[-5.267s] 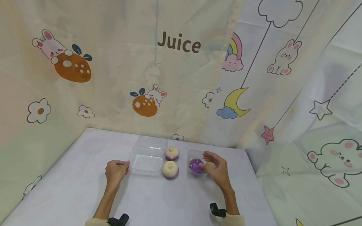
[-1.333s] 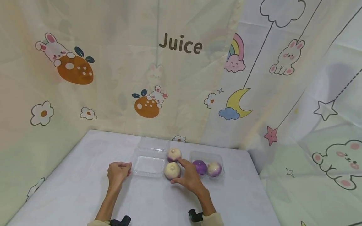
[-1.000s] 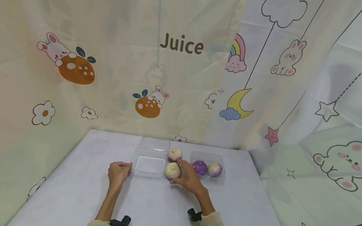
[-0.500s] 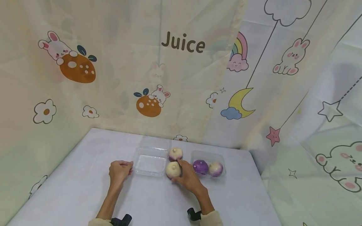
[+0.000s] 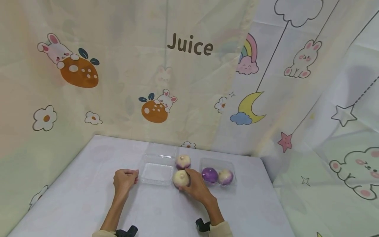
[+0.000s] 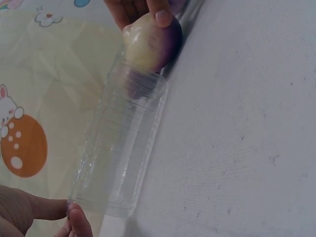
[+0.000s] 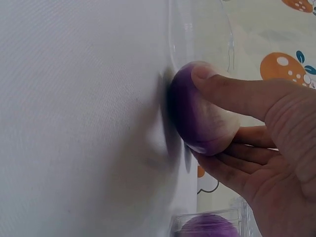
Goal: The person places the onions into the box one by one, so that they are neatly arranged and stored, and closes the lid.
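Note:
My right hand (image 5: 196,186) grips a round, glossy turnip-like ball (image 7: 202,108), cream with a small nub on top and purple below. Thumb and fingers lie on opposite sides of it, and it sits at the table surface. Just behind stands a second ball (image 5: 183,161) of the same kind. To their left lies a clear plastic box (image 5: 157,172) with its lid folded back and nothing inside. My left hand (image 5: 125,179) pinches the box's left edge between thumb and fingers, as the left wrist view shows.
Right of my right hand is another clear plastic box (image 5: 217,161) holding a purple ball (image 5: 209,175) and a cream-and-purple one (image 5: 225,177). A printed curtain (image 5: 118,65) hangs behind the white table (image 5: 165,210).
My right hand has left the right-hand box and come left to the nearer loose ball, where thumb and fingers have closed in on it. My left hand stays at the open box's edge.

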The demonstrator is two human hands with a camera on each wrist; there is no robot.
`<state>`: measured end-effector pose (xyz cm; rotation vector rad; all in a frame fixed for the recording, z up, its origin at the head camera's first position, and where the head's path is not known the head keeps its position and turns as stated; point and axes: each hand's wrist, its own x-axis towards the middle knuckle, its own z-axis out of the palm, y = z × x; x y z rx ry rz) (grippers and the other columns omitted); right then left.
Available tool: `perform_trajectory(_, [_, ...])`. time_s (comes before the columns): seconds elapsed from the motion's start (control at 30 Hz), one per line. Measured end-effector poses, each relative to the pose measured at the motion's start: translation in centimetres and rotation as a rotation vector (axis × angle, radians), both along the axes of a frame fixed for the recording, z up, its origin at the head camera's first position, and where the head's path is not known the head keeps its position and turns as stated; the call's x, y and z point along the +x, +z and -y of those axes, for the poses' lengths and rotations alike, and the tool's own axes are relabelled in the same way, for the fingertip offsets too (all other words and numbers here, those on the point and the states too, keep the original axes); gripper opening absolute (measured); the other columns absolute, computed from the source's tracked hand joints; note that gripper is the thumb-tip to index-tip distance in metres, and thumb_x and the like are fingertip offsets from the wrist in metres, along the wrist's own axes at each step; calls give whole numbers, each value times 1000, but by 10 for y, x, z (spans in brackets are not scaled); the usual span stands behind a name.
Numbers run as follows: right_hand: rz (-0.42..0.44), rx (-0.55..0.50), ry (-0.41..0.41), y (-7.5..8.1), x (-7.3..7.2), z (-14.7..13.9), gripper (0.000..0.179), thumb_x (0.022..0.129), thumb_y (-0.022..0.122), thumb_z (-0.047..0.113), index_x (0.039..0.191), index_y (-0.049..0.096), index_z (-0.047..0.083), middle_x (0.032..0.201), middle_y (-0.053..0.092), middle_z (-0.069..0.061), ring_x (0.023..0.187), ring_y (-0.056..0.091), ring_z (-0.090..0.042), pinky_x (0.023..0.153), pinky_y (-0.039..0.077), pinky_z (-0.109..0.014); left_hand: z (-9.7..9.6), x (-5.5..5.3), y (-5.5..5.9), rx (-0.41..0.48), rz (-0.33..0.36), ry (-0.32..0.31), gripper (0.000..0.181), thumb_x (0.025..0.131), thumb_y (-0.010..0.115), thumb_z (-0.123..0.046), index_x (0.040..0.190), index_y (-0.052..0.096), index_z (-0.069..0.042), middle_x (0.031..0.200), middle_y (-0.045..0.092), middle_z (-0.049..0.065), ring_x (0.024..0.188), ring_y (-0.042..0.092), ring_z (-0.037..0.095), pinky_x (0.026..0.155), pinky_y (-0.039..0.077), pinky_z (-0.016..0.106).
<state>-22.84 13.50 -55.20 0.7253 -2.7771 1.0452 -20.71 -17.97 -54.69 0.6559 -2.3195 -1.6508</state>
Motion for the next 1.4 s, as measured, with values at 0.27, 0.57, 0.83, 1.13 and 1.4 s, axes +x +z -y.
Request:
perform_trajectory(0.27, [-53,14,3,-2,1,-1,73,84,96,26,141,62,-5,133,72,-19,125,68,-38,106,59,-59,1,1,0,-6,-10,-14,27,103,72,-12,102,75,14,72,76,10,60,69,14,53,56,18])
perform_trajectory(0.57, [-25,7,-10,0,1,2,65,82,97,33,134,68,5,123,75,-8,115,71,-23,100,63,-42,3,2,0,1,-11,-16,27,103,72,-12,102,75,14,73,77,9,60,69,13,55,60,20])
perform_trajectory(0.83, [-39,8,-21,1,5,2,61,81,97,33,129,70,8,117,75,-4,108,70,-19,95,63,-37,4,2,-4,1,-17,-22,26,102,72,-11,101,75,14,70,76,7,60,69,14,53,57,18])
perform_trajectory(1.13, [-82,17,-15,5,8,0,57,81,97,33,126,71,9,115,74,-3,106,69,-17,93,63,-35,3,0,-2,26,-47,-41,26,102,71,-9,101,75,17,74,77,12,64,73,20,56,64,24])
perform_trajectory(1.4, [-105,35,-7,8,11,-3,60,81,96,32,129,69,9,117,73,-3,108,68,-17,95,62,-36,4,0,-2,22,-47,-43,26,102,72,-9,101,75,17,75,77,13,63,74,19,56,64,23])
